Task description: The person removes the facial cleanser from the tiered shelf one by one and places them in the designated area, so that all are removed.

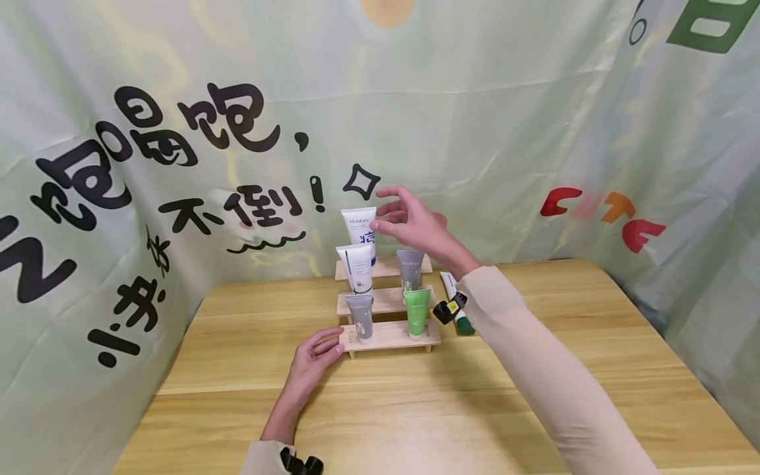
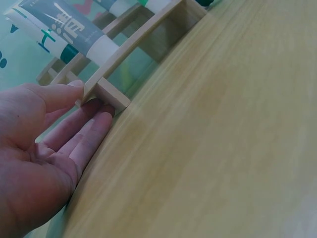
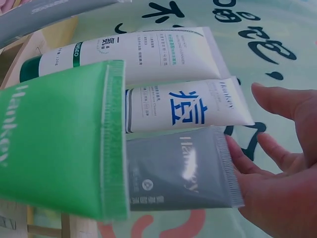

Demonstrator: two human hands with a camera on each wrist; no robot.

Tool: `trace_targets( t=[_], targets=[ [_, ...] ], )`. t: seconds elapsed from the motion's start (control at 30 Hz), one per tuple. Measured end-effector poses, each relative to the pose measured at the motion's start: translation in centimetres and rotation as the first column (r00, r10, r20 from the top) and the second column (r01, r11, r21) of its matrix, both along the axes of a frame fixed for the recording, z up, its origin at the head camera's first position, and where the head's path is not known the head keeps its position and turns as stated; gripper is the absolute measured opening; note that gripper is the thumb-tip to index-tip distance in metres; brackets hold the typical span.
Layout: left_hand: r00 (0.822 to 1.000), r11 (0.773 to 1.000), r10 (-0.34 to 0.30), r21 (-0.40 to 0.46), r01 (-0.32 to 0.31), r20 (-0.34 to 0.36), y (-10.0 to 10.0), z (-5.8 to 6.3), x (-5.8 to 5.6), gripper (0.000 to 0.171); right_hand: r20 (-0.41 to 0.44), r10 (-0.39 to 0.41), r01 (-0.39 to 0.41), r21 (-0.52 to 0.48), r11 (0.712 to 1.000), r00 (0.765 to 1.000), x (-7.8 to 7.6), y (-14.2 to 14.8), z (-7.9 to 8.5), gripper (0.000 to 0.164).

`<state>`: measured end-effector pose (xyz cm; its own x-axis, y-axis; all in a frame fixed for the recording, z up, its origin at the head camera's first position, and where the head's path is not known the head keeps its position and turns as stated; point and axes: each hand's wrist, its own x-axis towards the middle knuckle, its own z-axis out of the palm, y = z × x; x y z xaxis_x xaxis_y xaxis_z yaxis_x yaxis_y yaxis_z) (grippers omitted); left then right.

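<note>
A three-tier wooden stand (image 1: 388,335) holds several tubes standing on their caps. My left hand (image 1: 313,361) grips its lowest tier at the left end, thumb on the board's edge and fingers by the leg (image 2: 112,93). On the top tier stands a white tube with blue lettering (image 1: 359,221). My right hand (image 1: 415,223) is beside that tube's upper end, its fingers spread and holding nothing. A second white tube (image 1: 358,267) and a grey tube (image 1: 410,269) stand on the middle tier. Another grey tube (image 1: 360,316) and a green tube (image 1: 417,311) occupy the lowest.
A white tube with a green cap (image 1: 464,324) lies on the wooden table (image 1: 237,343) right of the stand, partly behind the right wrist's black camera (image 1: 450,308). A printed cloth (image 1: 475,132) hangs behind and around the table.
</note>
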<state>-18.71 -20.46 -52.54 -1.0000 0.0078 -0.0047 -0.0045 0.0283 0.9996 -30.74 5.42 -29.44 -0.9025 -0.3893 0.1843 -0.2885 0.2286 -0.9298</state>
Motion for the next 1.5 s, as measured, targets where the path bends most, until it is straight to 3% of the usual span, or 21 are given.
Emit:
trace_targets(
  t=[0.13, 0.37, 0.67, 0.87, 1.3, 1.5],
  targets=[
    [1.000, 1.000, -0.003, -0.010, 0.003, -0.016, 0.0, 0.0, 0.0, 0.036, 0.054, 0.021, -0.021, 0.001, 1.000, 0.998, -0.8, -0.5, -0.2, 0.060],
    [1.000, 0.999, 0.002, -0.036, -0.003, -0.026, 0.1, 0.1, 0.0, 0.036, 0.074, 0.055, -0.057, 0.026, 0.998, 0.996, -1.7, -1.2, -0.7, 0.049],
    [1.000, 1.000, -0.004, -0.015, 0.003, -0.018, 0.0, 0.0, 0.0, 0.036, 0.118, 0.058, -0.067, 0.077, 0.995, 0.991, -1.9, -1.7, -0.6, 0.032],
    [1.000, 1.000, 0.000, -0.013, 0.000, -0.023, 0.0, 0.0, 0.0, 0.036, 0.096, 0.048, -0.058, 0.094, 0.994, 0.994, -1.9, -1.8, -0.8, 0.032],
    [1.000, 1.000, -0.003, -0.020, 0.002, -0.025, 0.0, 0.1, -0.3, 0.036, 0.098, -0.031, 0.028, 0.027, 0.999, 0.995, -1.9, -0.7, 0.2, 0.030],
    [1.000, 1.000, 0.004, -0.020, -0.003, 0.007, -0.1, 0.2, 0.0, 0.035, 0.028, -0.083, 0.085, -0.051, 0.995, 0.996, -1.4, 0.6, 1.1, 0.032]
  ],
)
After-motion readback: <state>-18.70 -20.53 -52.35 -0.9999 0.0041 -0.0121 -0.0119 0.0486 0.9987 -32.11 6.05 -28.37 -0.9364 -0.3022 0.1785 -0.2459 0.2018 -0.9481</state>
